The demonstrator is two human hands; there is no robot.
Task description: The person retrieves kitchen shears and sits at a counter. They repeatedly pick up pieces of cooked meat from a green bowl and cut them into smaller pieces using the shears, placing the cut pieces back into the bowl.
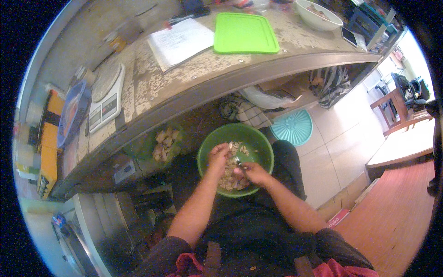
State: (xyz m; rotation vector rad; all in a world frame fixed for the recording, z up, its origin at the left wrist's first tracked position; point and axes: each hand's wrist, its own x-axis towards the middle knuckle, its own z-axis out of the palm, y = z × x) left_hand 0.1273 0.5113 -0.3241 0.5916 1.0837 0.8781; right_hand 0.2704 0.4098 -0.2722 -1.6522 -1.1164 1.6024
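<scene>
A green plastic basin [203, 159] rests in my lap, holding many small pale and brownish pieces [233, 180], perhaps garlic cloves with peel. Over its left side, my left hand [219, 159] pinches a small pale piece [230, 145] between the fingertips. My right hand [255, 174] is closed round the dark handle of a small knife [241, 165], and the blade points up and left toward the left hand. Beneath the counter, to the left of the basin, a second green bowl [138, 150] contains larger pale tan pieces [164, 144].
On the worn counter [184, 85] lie a white kitchen scale [106, 104], an open notebook [181, 42], a lime-green lid [245, 33], a white bowl [318, 16] and a phone [349, 36]. A turquoise lid [293, 127] is on the tiled floor. A wooden chair [401, 145] stands right.
</scene>
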